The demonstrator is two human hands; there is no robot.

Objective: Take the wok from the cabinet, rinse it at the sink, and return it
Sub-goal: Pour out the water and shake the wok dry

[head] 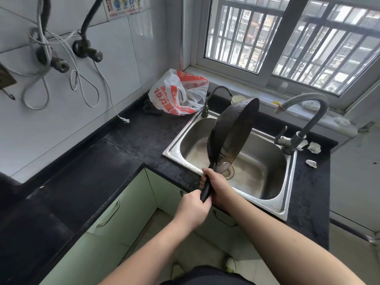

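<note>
The black wok (pixel 232 132) is tipped up on its edge over the steel sink (pixel 265 188), its inside facing right and its lower rim near the drain. Water drops cling to its upper rim. Both hands grip its black handle at the sink's front-left corner: my left hand (pixel 194 208) holds the handle's end, and my right hand (pixel 218 188) holds it higher up, close to the bowl. The large grey faucet (pixel 306 118) arches over the sink's right side; no water is seen running from it.
A small thin faucet (pixel 211 99) stands at the sink's back left. A red and white plastic bag (pixel 176 95) lies on the black counter (pixel 127 145). Green cabinet doors (pixel 115 214) are shut below. Crumpled paper bits (pixel 313 148) lie right of the sink.
</note>
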